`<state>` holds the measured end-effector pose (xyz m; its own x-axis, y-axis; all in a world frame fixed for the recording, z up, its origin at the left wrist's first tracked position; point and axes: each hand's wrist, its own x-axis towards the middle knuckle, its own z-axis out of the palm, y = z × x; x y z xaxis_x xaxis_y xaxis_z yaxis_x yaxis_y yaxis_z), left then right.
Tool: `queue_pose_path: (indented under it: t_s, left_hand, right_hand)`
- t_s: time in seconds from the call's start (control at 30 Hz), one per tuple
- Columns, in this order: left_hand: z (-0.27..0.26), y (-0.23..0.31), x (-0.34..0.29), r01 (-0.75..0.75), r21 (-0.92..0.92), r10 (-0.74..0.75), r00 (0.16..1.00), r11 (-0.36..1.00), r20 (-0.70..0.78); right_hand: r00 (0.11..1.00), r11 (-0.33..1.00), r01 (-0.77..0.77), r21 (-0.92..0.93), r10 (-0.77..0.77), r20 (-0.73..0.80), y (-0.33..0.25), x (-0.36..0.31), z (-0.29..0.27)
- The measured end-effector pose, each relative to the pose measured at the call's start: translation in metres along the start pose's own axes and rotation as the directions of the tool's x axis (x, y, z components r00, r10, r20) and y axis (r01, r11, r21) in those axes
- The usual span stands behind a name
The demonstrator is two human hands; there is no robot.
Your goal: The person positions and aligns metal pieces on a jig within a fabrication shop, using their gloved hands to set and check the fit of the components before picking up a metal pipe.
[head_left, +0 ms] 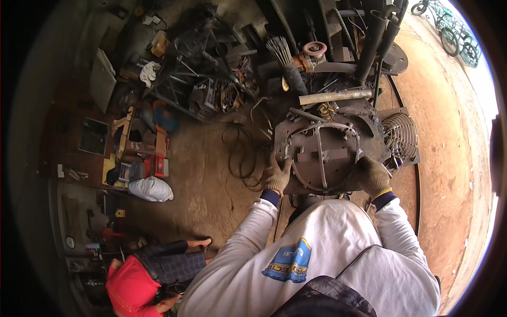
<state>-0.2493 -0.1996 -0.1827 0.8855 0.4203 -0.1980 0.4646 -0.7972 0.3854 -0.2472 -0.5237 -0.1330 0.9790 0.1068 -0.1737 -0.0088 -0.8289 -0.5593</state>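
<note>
A round metal ring (353, 133) with a straight bar (318, 143) across its middle lies on a dark steel worktable (282, 129) before me. My left hand (276, 174), in a knit work glove, is closed at the ring's near left edge, its thumb against the rim. On the opposite side my right hand (374, 177), also gloved, is closed at the near right edge; its fingertips are partly hidden. Inside the ring a flat rectangular steel strip (322, 155) rests on the tabletop. Beyond the ring lie a short pipe (307, 115) and a longer pale metal bar (335, 96).
A coiled wire guard (400, 134) sits right of the table. Behind it stand a tube of thin rods (288, 63) and an angle grinder (311, 55). Cable loops (240, 153) lie on the floor at left. A person in red (132, 285) is low at the left.
</note>
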Motion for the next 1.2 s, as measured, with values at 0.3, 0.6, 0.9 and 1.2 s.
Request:
queue_pose_path:
  t_s: [0.3, 0.6, 0.9, 1.2]
  left_hand:
    - [0.0, 0.005, 0.0, 0.01, 0.002, -0.01, 1.0, 1.0, 0.006]
    - [0.005, -0.001, 0.003, 0.005, 0.039, -0.005, 1.0, 0.999, -0.005]
    - [0.004, 0.001, 0.003, 0.014, 0.083, -0.013, 1.0, 0.996, -0.003]
    - [0.004, -0.001, 0.004, 0.014, 0.063, -0.014, 1.0, 0.998, 0.012]
  right_hand:
    - [0.999, 0.998, 0.038, -0.043, -0.038, -0.002, 0.003, 0.001, -0.001]
    - [0.999, 1.0, 0.024, 0.007, -0.024, -0.042, 0.001, -0.002, -0.002]
    - [1.0, 1.0, 0.003, -0.013, -0.003, 0.009, -0.004, -0.001, -0.008]
    - [0.998, 0.999, -0.042, 0.007, 0.042, 0.036, -0.005, -0.001, -0.01]
